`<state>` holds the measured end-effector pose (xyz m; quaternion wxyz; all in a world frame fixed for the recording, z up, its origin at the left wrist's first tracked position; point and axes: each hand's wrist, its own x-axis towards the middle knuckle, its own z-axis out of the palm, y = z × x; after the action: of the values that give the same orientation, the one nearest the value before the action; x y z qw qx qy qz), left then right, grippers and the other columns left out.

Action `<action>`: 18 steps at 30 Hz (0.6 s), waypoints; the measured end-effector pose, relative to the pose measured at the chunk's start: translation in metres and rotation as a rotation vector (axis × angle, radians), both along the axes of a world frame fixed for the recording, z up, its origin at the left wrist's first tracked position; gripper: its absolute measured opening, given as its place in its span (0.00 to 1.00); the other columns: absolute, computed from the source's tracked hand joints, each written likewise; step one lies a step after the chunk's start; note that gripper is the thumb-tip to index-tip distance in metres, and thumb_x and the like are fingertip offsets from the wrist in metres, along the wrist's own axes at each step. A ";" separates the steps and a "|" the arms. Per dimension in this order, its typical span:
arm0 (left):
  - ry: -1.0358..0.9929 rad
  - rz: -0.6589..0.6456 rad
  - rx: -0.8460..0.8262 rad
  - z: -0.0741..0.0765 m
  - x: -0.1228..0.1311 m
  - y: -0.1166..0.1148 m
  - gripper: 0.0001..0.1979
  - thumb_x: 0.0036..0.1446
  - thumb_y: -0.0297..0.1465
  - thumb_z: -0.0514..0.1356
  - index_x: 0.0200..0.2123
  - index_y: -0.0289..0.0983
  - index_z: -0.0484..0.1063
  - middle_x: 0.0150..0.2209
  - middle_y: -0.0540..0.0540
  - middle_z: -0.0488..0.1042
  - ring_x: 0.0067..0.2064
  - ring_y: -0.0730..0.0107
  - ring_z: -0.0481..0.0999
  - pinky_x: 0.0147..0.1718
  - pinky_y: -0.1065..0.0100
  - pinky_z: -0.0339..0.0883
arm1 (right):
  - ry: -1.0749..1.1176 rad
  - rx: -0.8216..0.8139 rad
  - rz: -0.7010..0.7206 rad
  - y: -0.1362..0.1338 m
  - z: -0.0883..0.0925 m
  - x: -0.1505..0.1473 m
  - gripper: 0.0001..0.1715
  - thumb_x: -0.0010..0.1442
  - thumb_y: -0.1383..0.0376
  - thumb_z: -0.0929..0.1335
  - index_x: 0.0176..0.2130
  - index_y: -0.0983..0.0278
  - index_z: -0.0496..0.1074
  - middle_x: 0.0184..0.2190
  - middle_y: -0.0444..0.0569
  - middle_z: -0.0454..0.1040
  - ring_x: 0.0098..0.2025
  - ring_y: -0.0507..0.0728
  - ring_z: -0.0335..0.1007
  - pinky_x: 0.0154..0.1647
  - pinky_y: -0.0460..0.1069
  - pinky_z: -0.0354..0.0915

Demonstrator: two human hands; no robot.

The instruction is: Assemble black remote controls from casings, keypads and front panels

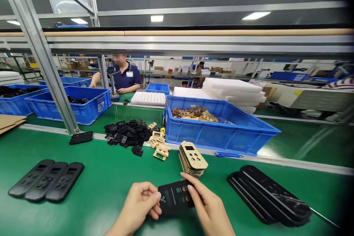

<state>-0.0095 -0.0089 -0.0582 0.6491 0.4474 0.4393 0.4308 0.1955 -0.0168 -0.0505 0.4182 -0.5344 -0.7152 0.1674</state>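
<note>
A thin black faceplate (175, 198) with round holes and pale printed marks is held between both hands above the green bench. My left hand (144, 203) pinches its left end between thumb and fingers. Thumb and fingers of my right hand (205, 201) grip the right end. Just beyond stands a stack of beige plates (193, 158), each with a window and round holes. Three black casings (45, 180) lie side by side at the left. On the right is an overlapping pile of long black casings (272, 194).
Behind the hands are a heap of black plates (128, 132) and loose beige frames (160, 151). A large blue bin (215, 132) holds brown and beige parts; a blue cutter (228, 155) lies before it. A metal post (41, 48) rises at left. A person (125, 77) works across the bench.
</note>
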 end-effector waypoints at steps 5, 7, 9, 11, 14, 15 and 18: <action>-0.102 -0.096 -0.181 0.003 -0.001 -0.004 0.22 0.36 0.42 0.72 0.25 0.33 0.68 0.19 0.47 0.74 0.18 0.75 0.72 0.16 0.77 0.63 | -0.197 -0.061 0.346 -0.002 -0.009 -0.003 0.42 0.43 0.56 0.77 0.57 0.54 0.67 0.52 0.54 0.72 0.51 0.67 0.68 0.51 0.59 0.67; -0.176 -0.136 -0.229 0.004 -0.001 -0.006 0.21 0.35 0.41 0.73 0.24 0.32 0.69 0.19 0.47 0.74 0.18 0.77 0.71 0.16 0.78 0.63 | -0.111 -0.138 0.415 -0.006 -0.013 -0.008 0.42 0.44 0.59 0.77 0.57 0.54 0.67 0.49 0.53 0.74 0.49 0.65 0.69 0.51 0.55 0.67; -0.275 -0.188 -0.255 0.006 0.001 -0.009 0.21 0.36 0.40 0.73 0.24 0.31 0.69 0.19 0.48 0.73 0.17 0.81 0.69 0.17 0.80 0.62 | 0.027 -0.162 0.432 -0.011 -0.019 -0.014 0.39 0.44 0.60 0.77 0.56 0.54 0.69 0.49 0.52 0.74 0.50 0.64 0.70 0.51 0.53 0.67; -0.361 -0.250 -0.248 0.008 0.006 -0.011 0.21 0.39 0.41 0.72 0.26 0.30 0.70 0.23 0.46 0.74 0.18 0.83 0.68 0.18 0.80 0.62 | 0.173 -0.158 0.428 -0.015 -0.026 -0.021 0.37 0.43 0.56 0.77 0.54 0.53 0.71 0.48 0.51 0.75 0.50 0.65 0.70 0.51 0.53 0.66; -0.436 -0.266 -0.216 0.007 0.011 -0.012 0.20 0.44 0.41 0.70 0.30 0.31 0.69 0.26 0.46 0.73 0.20 0.83 0.67 0.19 0.81 0.62 | 0.426 -0.196 0.357 -0.017 -0.028 -0.023 0.37 0.42 0.48 0.75 0.51 0.55 0.72 0.50 0.53 0.74 0.49 0.67 0.72 0.48 0.55 0.69; -0.448 -0.247 -0.214 0.006 0.012 -0.012 0.19 0.45 0.40 0.70 0.29 0.32 0.68 0.24 0.48 0.72 0.20 0.83 0.66 0.18 0.81 0.62 | 0.529 -0.222 0.312 -0.015 -0.025 -0.019 0.38 0.42 0.45 0.74 0.51 0.56 0.72 0.51 0.55 0.73 0.49 0.68 0.72 0.47 0.56 0.70; -0.368 -0.146 -0.202 0.000 0.005 -0.007 0.19 0.46 0.41 0.69 0.28 0.36 0.63 0.19 0.54 0.66 0.19 0.84 0.62 0.16 0.82 0.58 | 0.888 -0.168 0.019 -0.006 0.001 0.011 0.43 0.47 0.37 0.65 0.54 0.58 0.68 0.57 0.59 0.67 0.56 0.71 0.65 0.52 0.62 0.67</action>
<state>-0.0049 -0.0158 -0.0584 0.7893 0.3247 0.3208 0.4106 0.2061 -0.0231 -0.0499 0.6380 -0.4363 -0.4554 0.4418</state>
